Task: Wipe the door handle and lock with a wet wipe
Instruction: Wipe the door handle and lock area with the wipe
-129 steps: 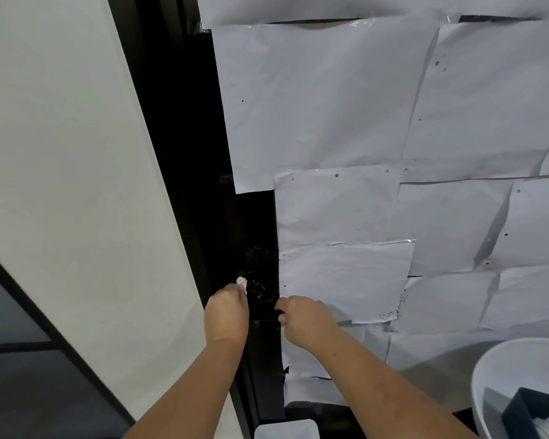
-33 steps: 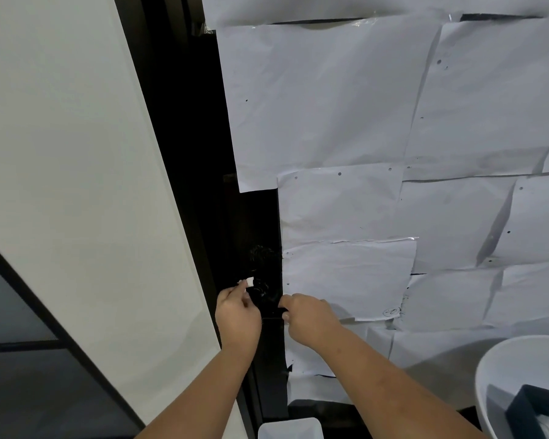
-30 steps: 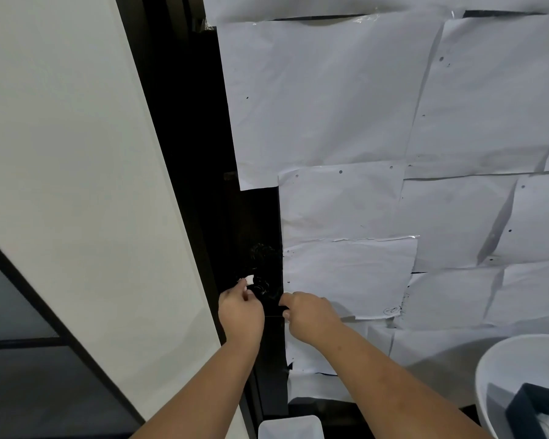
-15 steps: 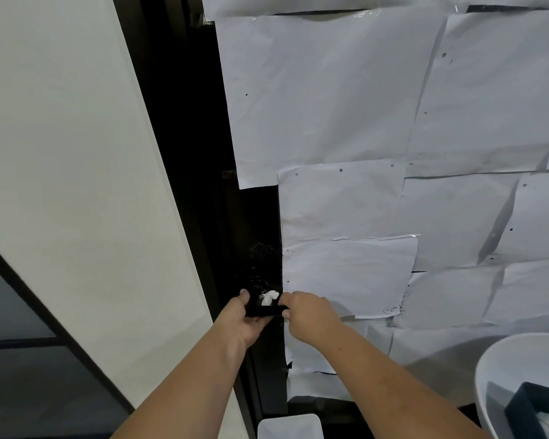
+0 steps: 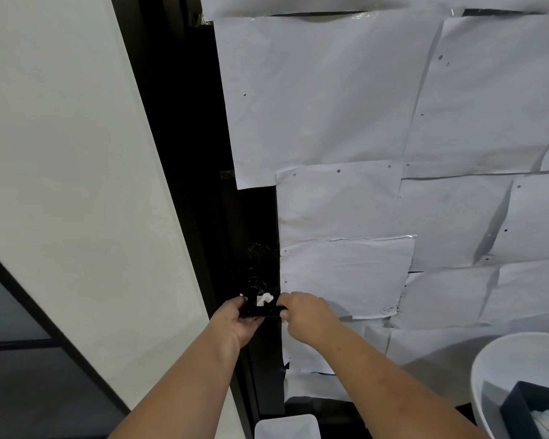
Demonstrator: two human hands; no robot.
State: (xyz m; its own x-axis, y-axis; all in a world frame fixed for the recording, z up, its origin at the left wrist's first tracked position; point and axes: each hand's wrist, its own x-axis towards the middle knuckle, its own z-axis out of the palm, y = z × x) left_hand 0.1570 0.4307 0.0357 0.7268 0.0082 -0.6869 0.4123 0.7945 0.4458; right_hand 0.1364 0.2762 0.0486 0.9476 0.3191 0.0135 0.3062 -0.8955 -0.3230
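Observation:
A black lever door handle (image 5: 262, 311) juts from the dark door stile, with a round black lock (image 5: 256, 251) above it. My left hand (image 5: 237, 321) cups the handle from below and left, pressing a white wet wipe (image 5: 264, 299) against it; the wipe shows just above the lever. My right hand (image 5: 305, 313) pinches the lever's right end with closed fingers. Much of the wipe is hidden behind the handle and my fingers.
The door (image 5: 362, 122) is covered with taped white paper sheets. A pale wall (image 5: 61, 153) stands at left. A white round basin (image 5: 501, 369) with a dark box (image 5: 526, 407) sits at lower right; a white bin (image 5: 287, 427) lies below the handle.
My left hand has turned from gripping beside the lock to cupping under the lever, bringing the wipe down and right onto the handle. My right hand has stayed on the lever's end.

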